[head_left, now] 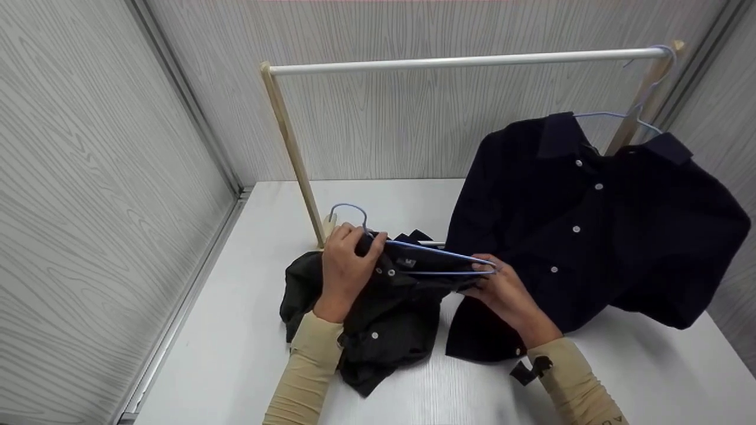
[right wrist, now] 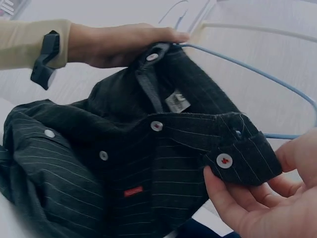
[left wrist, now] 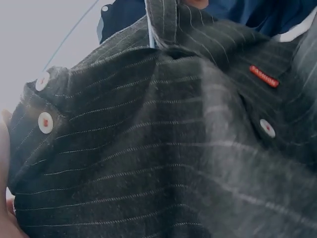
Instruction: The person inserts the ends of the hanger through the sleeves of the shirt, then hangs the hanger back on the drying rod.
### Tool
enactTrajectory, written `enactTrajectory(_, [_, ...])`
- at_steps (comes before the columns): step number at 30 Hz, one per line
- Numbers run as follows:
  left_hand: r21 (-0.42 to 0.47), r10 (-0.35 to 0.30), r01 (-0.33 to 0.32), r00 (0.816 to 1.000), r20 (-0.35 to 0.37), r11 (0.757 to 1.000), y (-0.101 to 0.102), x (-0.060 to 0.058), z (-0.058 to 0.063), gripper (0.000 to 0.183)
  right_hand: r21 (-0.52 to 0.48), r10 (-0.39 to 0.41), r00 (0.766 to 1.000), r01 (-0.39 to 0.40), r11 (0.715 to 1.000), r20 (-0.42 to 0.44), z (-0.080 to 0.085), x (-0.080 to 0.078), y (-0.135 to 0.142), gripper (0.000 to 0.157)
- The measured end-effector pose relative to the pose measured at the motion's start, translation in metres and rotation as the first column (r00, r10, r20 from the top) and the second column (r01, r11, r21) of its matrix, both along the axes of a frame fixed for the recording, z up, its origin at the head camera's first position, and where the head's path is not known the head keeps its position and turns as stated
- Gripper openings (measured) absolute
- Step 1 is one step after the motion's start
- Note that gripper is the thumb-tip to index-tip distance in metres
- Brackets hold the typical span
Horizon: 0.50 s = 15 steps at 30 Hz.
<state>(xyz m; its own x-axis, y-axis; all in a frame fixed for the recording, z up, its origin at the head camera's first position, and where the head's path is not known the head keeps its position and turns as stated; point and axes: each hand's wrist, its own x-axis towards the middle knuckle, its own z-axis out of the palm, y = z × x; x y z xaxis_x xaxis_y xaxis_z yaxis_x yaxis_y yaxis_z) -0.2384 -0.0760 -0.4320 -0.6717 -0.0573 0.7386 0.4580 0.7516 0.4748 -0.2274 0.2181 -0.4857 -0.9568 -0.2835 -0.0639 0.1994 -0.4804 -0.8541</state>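
Observation:
A dark pinstriped shirt point(head_left: 393, 321) with white buttons lies bunched on the table, its collar raised between both hands. My left hand point(head_left: 345, 265) grips the collar together with the blue wire hanger point(head_left: 437, 251), close below the hook. One arm of the hanger runs out of the neck opening to the right. At that end my right hand point(head_left: 502, 292) holds the shirt; in the right wrist view its fingers point(right wrist: 225, 198) pinch the buttoned collar point. Striped cloth, a red tag point(left wrist: 264, 76) and buttons fill the left wrist view.
A garment rack with a white rail point(head_left: 466, 61) and wooden posts point(head_left: 292, 153) stands at the back of the white table point(head_left: 201, 354). From the rail's right end a navy shirt point(head_left: 590, 218) hangs on another blue hanger point(head_left: 641, 109). Panelled walls point(head_left: 378, 130) enclose the table.

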Motion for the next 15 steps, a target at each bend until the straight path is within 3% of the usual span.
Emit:
enactTrajectory(8, [-0.076,0.029,-0.031,0.999,-0.026,0.997,0.002,-0.001,-0.004,0.030,0.023,-0.018,1.000,0.019,1.000,-0.014,0.008,0.000,0.016,0.015])
enactTrajectory(12, [-0.124,0.040,-0.046,0.998,-0.045,0.991,0.004,-0.002,-0.007,0.026,0.152,-0.082,0.995,0.090,0.984,-0.057,0.012,0.000,0.018,0.008])
enactTrajectory(15, [-0.146,0.053,-0.060,0.997,-0.053,0.987,0.006,-0.002,-0.009,0.023,0.305,-0.130,0.979,0.172,0.937,-0.155,0.015,-0.001,0.019,0.010])
